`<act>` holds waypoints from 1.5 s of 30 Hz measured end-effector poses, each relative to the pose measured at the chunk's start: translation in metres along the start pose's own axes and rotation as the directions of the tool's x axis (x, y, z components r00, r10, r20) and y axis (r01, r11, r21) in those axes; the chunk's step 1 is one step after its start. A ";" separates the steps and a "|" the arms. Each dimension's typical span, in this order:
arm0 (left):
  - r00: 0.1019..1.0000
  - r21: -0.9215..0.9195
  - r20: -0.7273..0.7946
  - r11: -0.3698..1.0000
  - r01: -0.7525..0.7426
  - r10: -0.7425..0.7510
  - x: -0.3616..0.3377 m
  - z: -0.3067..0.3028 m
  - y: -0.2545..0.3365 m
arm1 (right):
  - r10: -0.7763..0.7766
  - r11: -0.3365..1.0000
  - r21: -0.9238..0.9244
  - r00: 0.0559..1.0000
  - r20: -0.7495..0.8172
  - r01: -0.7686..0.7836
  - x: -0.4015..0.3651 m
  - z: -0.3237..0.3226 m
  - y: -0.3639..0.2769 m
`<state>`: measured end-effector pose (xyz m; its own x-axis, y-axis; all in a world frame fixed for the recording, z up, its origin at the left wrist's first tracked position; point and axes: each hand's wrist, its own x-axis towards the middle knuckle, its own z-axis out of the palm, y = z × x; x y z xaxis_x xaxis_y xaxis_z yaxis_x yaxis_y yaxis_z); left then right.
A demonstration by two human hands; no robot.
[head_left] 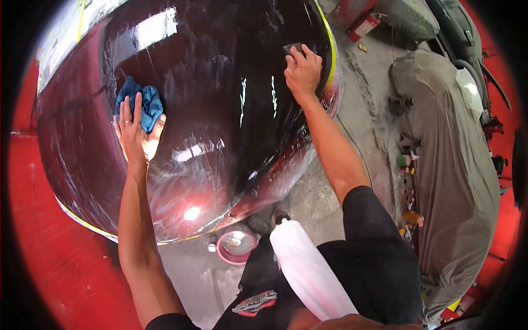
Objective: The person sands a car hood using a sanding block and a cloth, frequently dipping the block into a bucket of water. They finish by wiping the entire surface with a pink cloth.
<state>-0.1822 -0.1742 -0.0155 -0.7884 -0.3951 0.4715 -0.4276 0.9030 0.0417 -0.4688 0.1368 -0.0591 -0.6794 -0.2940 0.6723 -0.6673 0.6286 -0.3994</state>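
Observation:
A dark, glossy car panel (209, 71) with pale smears and yellow tape along its edges fills the upper left and middle. On its left part my left hand (135, 129) presses a crumpled blue cloth (149, 107) against the surface, its fingers laid over the cloth. Near the right edge, by the yellow tape (331, 55), my right hand (304, 70) has its fingers bent around a small dark pad (291, 49), which it holds on the panel. The hand partly hides the pad.
A pink bucket (237, 262) stands on the floor below the panel. Grey sheeting (451, 181) covers a long shape at the right, with small items beside it. A red fire extinguisher (363, 27) is at the upper right. A white sleeve-like object (311, 269) hangs before my body.

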 end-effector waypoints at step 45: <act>1.000 -0.035 -0.022 0.999 0.015 -0.016 -0.001 -0.004 -0.001 | -0.212 0.950 0.228 0.977 -0.037 0.215 -0.095 -0.003 -0.132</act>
<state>-0.1795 -0.1739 -0.0125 -0.7716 -0.4057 0.4900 -0.4240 0.9022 0.0794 -0.3151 0.0845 -0.0685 -0.5106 -0.3943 0.7641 -0.8493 0.3696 -0.3769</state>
